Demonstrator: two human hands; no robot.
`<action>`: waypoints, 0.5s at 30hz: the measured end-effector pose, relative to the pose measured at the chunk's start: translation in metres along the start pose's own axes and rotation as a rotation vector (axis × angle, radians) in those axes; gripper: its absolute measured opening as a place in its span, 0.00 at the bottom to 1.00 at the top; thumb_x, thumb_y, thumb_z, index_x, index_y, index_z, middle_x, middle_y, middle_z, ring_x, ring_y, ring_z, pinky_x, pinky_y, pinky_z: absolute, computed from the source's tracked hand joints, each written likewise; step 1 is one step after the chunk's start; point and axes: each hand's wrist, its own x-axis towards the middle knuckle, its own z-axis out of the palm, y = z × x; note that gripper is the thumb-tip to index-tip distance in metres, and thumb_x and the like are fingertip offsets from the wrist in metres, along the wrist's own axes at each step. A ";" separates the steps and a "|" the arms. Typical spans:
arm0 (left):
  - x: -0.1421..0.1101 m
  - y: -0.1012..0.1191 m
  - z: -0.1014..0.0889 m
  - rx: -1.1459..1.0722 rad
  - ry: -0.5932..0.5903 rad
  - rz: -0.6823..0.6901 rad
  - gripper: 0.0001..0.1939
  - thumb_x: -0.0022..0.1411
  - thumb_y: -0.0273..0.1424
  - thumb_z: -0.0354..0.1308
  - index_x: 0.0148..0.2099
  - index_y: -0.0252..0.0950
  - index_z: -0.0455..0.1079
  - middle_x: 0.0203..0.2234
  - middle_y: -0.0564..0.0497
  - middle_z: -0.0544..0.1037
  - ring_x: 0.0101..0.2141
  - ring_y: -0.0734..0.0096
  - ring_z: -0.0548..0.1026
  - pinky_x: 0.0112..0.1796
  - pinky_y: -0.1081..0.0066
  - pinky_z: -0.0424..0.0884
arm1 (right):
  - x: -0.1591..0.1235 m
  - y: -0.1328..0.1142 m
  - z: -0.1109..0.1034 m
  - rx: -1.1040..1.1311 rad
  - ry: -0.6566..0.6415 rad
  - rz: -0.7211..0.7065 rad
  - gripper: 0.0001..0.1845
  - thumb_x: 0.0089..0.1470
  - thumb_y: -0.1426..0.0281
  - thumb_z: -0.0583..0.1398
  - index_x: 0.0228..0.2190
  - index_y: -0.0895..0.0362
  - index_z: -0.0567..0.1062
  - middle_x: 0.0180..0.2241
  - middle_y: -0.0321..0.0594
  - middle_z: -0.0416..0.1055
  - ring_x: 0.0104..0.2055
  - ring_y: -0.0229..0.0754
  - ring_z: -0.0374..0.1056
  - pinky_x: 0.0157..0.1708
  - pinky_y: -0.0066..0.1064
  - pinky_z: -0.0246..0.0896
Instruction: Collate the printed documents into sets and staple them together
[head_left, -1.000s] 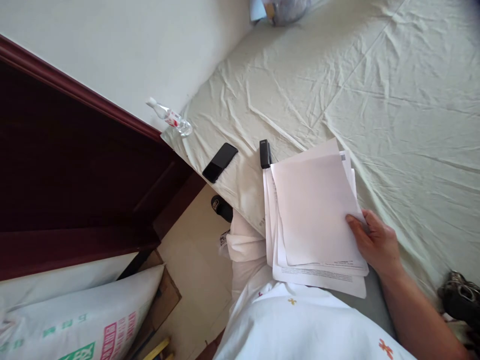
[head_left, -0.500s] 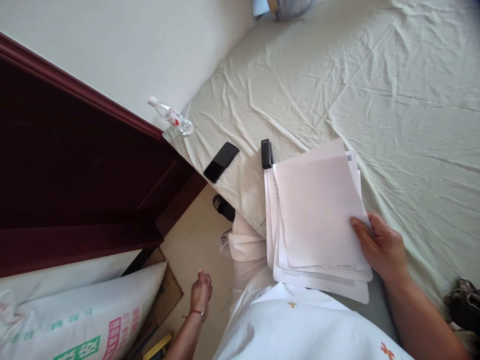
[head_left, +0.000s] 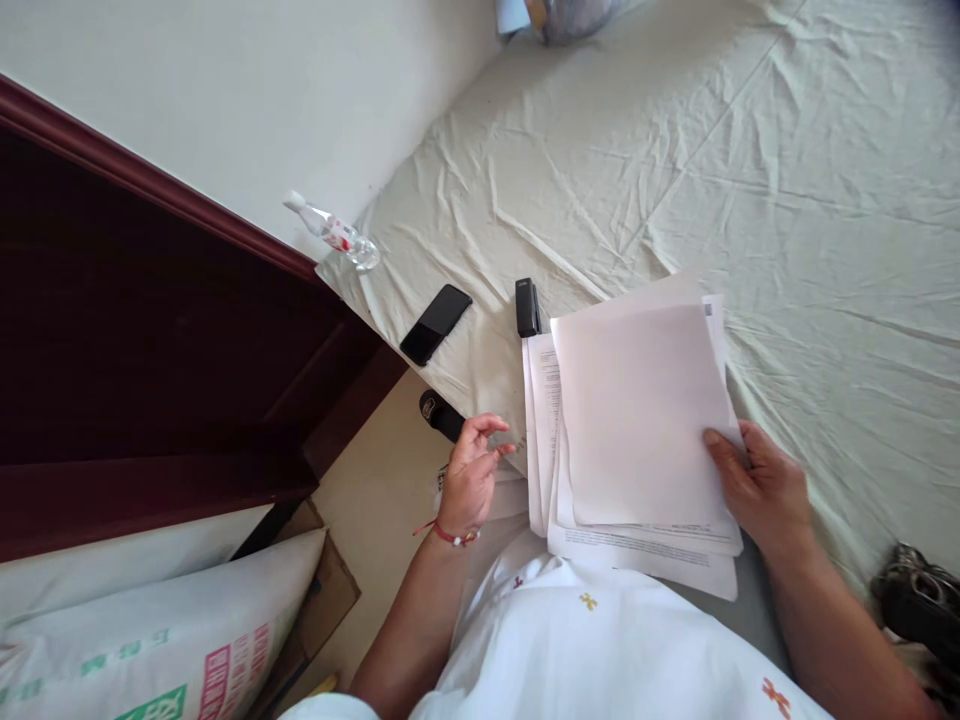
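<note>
wrinkled pale grey-green cloth sheet (head_left: pixel 810 230): plain. flat rectangular black phone (head_left: pixel 436 324): uniform. white fabric shirt (head_left: pixel 600 630): orange and yellow motifs. slim beaded red bracelet (head_left: pixel 455 538): white beads.

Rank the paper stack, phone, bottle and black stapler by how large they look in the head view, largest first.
1. Paper stack
2. Phone and bottle, too alike to rank: the bottle looks longer, the phone wider
3. Black stapler

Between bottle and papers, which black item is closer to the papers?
The stapler: the narrow one, right beside the top-left corner of the papers. The wider, flat phone lies farther left, toward the bottle.
</note>
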 end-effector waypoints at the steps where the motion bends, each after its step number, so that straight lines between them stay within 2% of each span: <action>1: 0.004 -0.002 0.005 0.086 -0.011 -0.032 0.14 0.48 0.28 0.63 0.40 0.37 0.79 0.42 0.46 0.73 0.41 0.69 0.71 0.34 0.74 0.72 | 0.001 -0.001 0.000 0.002 -0.006 -0.014 0.21 0.62 0.47 0.58 0.38 0.51 0.76 0.28 0.39 0.75 0.28 0.45 0.68 0.29 0.36 0.62; 3: 0.011 -0.007 0.012 0.246 0.003 -0.109 0.13 0.53 0.34 0.63 0.40 0.34 0.82 0.36 0.46 0.74 0.30 0.74 0.66 0.25 0.76 0.62 | 0.001 -0.003 0.001 0.010 -0.017 -0.040 0.20 0.62 0.48 0.58 0.37 0.51 0.76 0.28 0.38 0.75 0.27 0.45 0.68 0.30 0.37 0.63; 5: 0.016 -0.012 0.016 0.340 0.046 -0.136 0.15 0.56 0.37 0.63 0.40 0.34 0.83 0.34 0.45 0.76 0.27 0.75 0.64 0.23 0.76 0.57 | 0.002 -0.004 0.001 0.012 -0.023 -0.059 0.19 0.62 0.48 0.58 0.35 0.50 0.75 0.28 0.38 0.74 0.27 0.44 0.66 0.30 0.37 0.63; 10: 0.025 -0.016 0.018 0.458 0.090 -0.080 0.09 0.57 0.31 0.64 0.37 0.35 0.84 0.34 0.45 0.82 0.35 0.68 0.76 0.34 0.73 0.69 | 0.001 -0.001 0.003 0.008 -0.051 -0.073 0.20 0.63 0.47 0.57 0.34 0.50 0.74 0.25 0.36 0.71 0.25 0.43 0.63 0.27 0.35 0.60; 15: 0.032 -0.017 0.020 0.515 0.023 -0.091 0.08 0.57 0.32 0.66 0.37 0.34 0.83 0.34 0.45 0.84 0.35 0.67 0.79 0.41 0.69 0.71 | 0.000 0.003 0.004 0.036 -0.080 -0.087 0.19 0.63 0.49 0.58 0.33 0.50 0.73 0.24 0.34 0.69 0.24 0.41 0.62 0.26 0.34 0.59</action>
